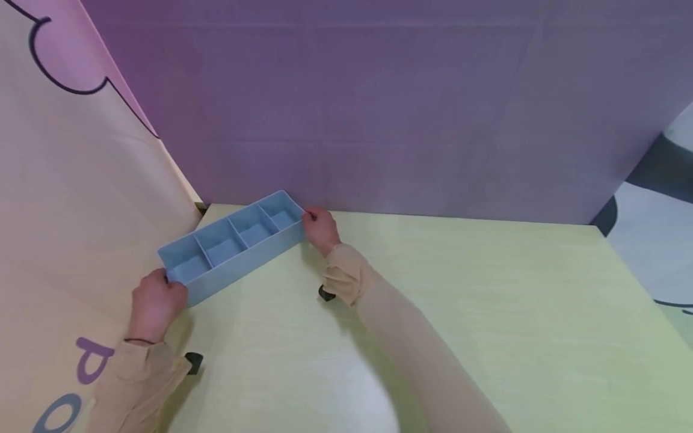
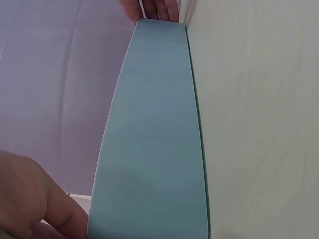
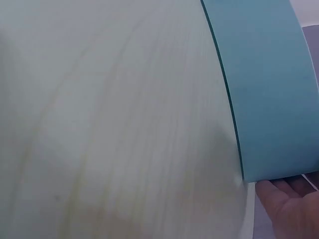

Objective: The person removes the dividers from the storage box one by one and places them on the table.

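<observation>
A long light-blue divided tray sits at an angle in the table's far left corner, its several compartments empty. My left hand grips the near left end, thumb at the rim. At the far right end, my right hand holds the short side. In the left wrist view the tray's long wall runs away from the left hand toward the right hand's fingers. The right wrist view has the right hand against the end of the tray, its lower edge close over the table.
The pale wooden table stretches to the right. A purple cloth backdrop stands along its back edge, and a pale printed sheet hangs close by on the left. Black wrist pieces show under the sleeves.
</observation>
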A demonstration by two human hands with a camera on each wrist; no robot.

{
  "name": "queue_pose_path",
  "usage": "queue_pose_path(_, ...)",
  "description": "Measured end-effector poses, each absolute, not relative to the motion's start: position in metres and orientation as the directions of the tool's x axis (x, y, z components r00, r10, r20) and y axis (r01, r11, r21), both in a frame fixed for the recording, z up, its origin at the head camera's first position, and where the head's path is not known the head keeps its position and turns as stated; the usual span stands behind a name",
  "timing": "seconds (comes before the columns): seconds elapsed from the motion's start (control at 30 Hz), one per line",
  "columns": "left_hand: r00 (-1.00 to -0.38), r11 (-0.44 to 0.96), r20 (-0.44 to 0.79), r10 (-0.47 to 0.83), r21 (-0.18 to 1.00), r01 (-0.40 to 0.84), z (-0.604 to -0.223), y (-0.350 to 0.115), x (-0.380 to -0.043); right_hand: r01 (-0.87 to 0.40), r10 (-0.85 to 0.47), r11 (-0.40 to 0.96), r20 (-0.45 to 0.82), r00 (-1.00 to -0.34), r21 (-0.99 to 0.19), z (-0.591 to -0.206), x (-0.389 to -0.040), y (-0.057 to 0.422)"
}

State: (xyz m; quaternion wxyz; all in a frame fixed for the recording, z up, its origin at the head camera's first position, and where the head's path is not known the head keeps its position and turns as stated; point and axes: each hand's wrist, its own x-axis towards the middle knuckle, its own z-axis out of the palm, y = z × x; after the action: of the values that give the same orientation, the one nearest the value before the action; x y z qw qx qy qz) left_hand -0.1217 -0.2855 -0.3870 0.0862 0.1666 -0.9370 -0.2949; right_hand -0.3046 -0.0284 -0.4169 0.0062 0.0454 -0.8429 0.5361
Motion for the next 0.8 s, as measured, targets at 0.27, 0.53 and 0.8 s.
queue_pose_path(0.27, -0.927, 0.763, 0.065, -0.369, 0.591, -0.262, -0.389, -0.287, -0.123, -0.056, -0.103, 0.373, 0.018, -0.994, -0.926, -0.421, -0.304, -0.023)
queue_pose_path(0.53, -0.932, 0.753, 0.028, -0.362, 0.598, -0.274, -0.387, -0.288, -0.123, -0.053, -0.096, 0.33, 0.023, -0.995, -0.942, -0.421, -0.3, -0.02)
queue_pose_path(0.8, -0.942, 0.747, 0.013, -0.335, 0.613, -0.257, -0.386, -0.288, -0.121, -0.068, -0.118, 0.294, 0.035, -0.992, -0.953, -0.42, -0.294, -0.01)
